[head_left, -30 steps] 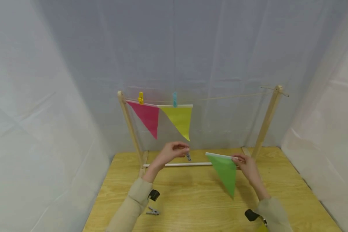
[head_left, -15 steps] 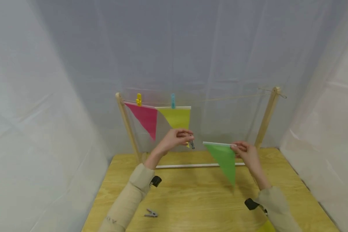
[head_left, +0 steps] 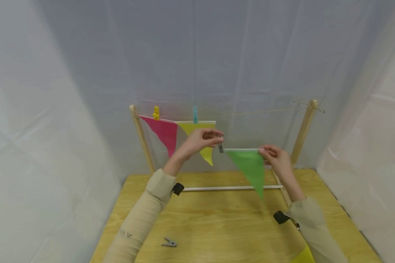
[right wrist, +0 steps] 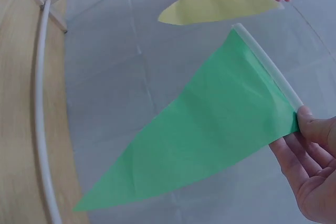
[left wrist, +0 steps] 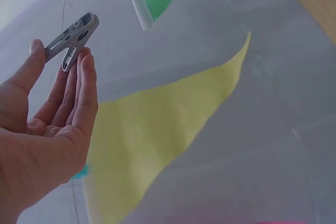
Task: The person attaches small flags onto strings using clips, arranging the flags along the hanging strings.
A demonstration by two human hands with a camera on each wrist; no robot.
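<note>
White sheeting backs a wooden-framed string line (head_left: 266,109) where pink (head_left: 164,132) and yellow pennants (head_left: 202,140) hang pegged. Left hand (head_left: 200,140) pinches a grey peg (head_left: 220,147); right hand (head_left: 276,159) grasps the unhung green triangular pennant (head_left: 250,166) below the line.

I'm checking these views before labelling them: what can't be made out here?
- Yellow flag: middle hidden behind left hand, head view.
- Grey clip: open or closed, too small to tell.
- Right hand: cut off by frame edge, right wrist view, pinching green flag.
</note>
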